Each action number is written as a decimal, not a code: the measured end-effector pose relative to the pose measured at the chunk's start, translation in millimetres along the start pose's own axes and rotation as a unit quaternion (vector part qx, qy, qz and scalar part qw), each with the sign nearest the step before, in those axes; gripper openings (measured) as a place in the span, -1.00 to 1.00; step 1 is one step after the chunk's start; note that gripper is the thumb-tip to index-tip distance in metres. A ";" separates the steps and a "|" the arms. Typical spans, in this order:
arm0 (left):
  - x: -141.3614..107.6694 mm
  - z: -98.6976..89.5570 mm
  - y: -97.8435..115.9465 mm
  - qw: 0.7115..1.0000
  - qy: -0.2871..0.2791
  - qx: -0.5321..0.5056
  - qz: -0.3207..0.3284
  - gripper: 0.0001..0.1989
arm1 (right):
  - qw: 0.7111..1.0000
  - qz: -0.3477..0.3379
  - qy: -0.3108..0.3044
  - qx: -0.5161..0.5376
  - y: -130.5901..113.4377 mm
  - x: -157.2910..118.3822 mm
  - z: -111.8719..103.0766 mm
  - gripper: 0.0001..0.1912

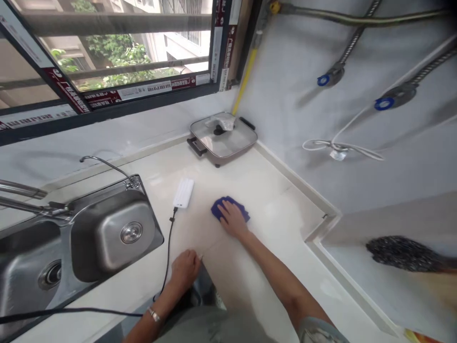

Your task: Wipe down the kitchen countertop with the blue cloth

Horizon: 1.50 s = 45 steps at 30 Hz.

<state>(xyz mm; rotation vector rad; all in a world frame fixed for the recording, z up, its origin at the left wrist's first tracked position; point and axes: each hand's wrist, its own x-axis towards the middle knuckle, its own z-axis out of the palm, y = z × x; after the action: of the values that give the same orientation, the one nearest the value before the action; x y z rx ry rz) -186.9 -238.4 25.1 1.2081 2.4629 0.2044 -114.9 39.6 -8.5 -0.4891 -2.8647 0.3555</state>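
Note:
My right hand (233, 218) presses down on a bunched dark blue cloth (243, 209) on the pale countertop (271, 205), its fingers bent over the near side of the cloth. Close to the counter's front edge rests my left hand (185, 269), fingers curled in; whatever is inside them, if anything, is hidden. A white power bank (183, 193) lies between the sink and the cloth. Its black cable (169, 252) runs toward me past my left wrist.
To the left is a double steel sink (114, 228) with a thin curved tap (107, 164) and a larger faucet (53, 209). A lidded electric pan (224, 136) stands in the back corner. Hoses with blue-ringed ends (384, 103) and a coiled white wire (342, 145) hang along the right wall.

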 end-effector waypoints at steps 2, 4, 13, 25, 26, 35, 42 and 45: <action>-0.2 0.7 -1.3 1.000 -0.011 -0.005 0.001 -0.75 | 1.000 0.022 0.001 -0.011 2.7 40.1 8.0 -0.41; -1.4 2.3 -4.1 1.000 -0.022 -0.016 0.005 -0.75 | 0.999 0.042 0.004 -0.019 5.8 81.6 15.5 -0.42; -6.1 24.3 -26.3 0.989 -0.052 -0.131 0.041 -0.76 | 0.996 0.069 -0.024 -0.044 3.1 248.1 47.6 -0.39; 32.9 5.3 -34.7 0.959 -0.232 -0.163 0.008 -0.71 | 0.997 0.061 -0.033 -0.031 -34.9 387.2 88.4 -0.33; 33.9 2.9 -33.7 0.956 -0.246 -0.160 0.002 -0.69 | 0.997 0.052 -0.043 -0.030 -44.8 390.8 89.9 -0.33; 34.7 -13.0 -30.9 0.951 -0.245 -0.188 -0.016 -0.64 | 0.973 -0.173 -0.145 0.045 -171.6 368.0 101.8 -0.36; 22.7 -5.4 -31.5 0.966 -0.161 -0.201 -0.004 -0.66 | 0.908 -0.332 -0.245 0.069 -173.0 305.5 80.5 -0.32; 20.6 3.8 -31.0 0.970 -0.129 -0.204 0.016 -0.71 | 0.866 -0.388 -0.303 0.082 -157.3 296.2 70.7 -0.26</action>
<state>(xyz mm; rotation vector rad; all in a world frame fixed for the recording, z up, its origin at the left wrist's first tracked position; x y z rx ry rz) -219.3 -241.5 6.8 1.0209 2.0492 0.5033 -452.3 -15.2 16.6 0.9658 -3.2192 0.6691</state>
